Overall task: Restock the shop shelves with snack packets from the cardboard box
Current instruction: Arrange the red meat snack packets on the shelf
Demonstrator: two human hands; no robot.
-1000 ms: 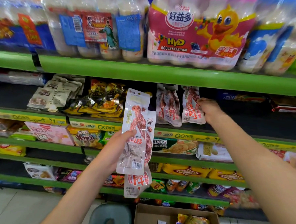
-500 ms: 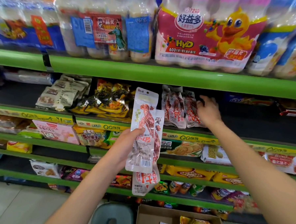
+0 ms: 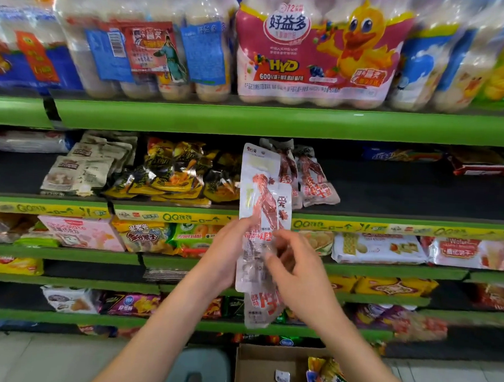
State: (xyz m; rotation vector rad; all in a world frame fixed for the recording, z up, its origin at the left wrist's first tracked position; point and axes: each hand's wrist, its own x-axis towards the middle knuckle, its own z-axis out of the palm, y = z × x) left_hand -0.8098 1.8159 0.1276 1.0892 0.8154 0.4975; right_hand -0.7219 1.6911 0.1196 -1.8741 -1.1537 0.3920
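Note:
My left hand (image 3: 227, 255) holds a small stack of long white-and-red snack packets (image 3: 260, 208) upright in front of the shelves. My right hand (image 3: 295, 269) has come to the same stack, its blurred fingers touching the lower part of the front packet. Matching packets (image 3: 314, 179) stand on the second shelf (image 3: 389, 221) just behind the held ones. The open cardboard box (image 3: 262, 366) sits on the floor at the bottom, with a few packets (image 3: 328, 380) inside.
Yellow-black packets (image 3: 173, 172) and beige packets (image 3: 82, 167) fill the second shelf's left part; its right part is dark and bare. Bottled drink multipacks (image 3: 310, 53) line the top shelf. Lower shelves hold biscuits and snacks. A grey stool (image 3: 197, 372) stands left of the box.
My right hand left the packets on the second shelf and came down to the stack in my left hand. The left hand kept the stack roughly in place.

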